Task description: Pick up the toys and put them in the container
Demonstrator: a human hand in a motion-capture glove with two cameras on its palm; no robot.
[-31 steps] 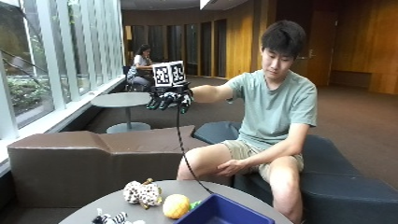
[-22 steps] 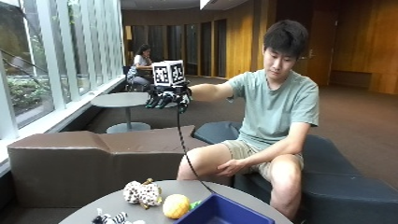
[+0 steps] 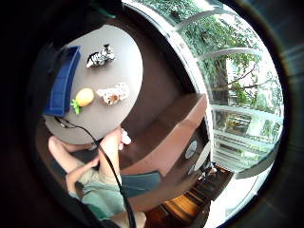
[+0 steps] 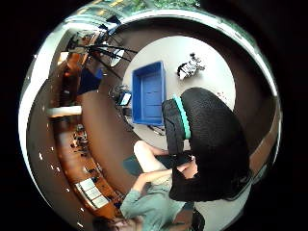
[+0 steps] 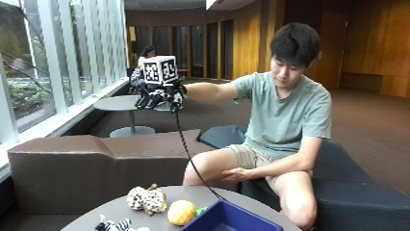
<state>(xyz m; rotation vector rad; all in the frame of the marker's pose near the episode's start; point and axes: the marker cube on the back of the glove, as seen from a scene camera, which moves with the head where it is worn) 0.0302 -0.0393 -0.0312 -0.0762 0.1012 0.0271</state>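
Observation:
In the outside view three toys lie on the round grey table (image 5: pixel 121 211): a spotted plush (image 5: pixel 146 198), a yellow fruit toy (image 5: pixel 181 212) and a zebra (image 5: pixel 115 225) at the front edge. The blue container (image 5: pixel 227 219) stands beside the fruit. My gloved right hand (image 5: pixel 157 98) is held out at shoulder height, far above the table, fingers hanging and holding nothing. The little finger side palm view looks down on the zebra (image 3: pixel 100 57), fruit (image 3: pixel 84 97), spotted plush (image 3: pixel 113 93) and container (image 3: pixel 61 83). In the thumb side palm view a gloved finger (image 4: pixel 207 144) hides part of the table beside the container (image 4: pixel 149 94) and zebra (image 4: pixel 190 66).
A brown bench (image 5: pixel 96 163) runs behind the table, below the windows. A small round side table (image 5: pixel 125 103) stands further back. The person sits on a dark seat (image 5: pixel 346 192), bare left hand (image 5: pixel 237 174) resting on the thigh.
The raised gloved hand has drifted slightly toward the windows. The toys and the container lie where they were.

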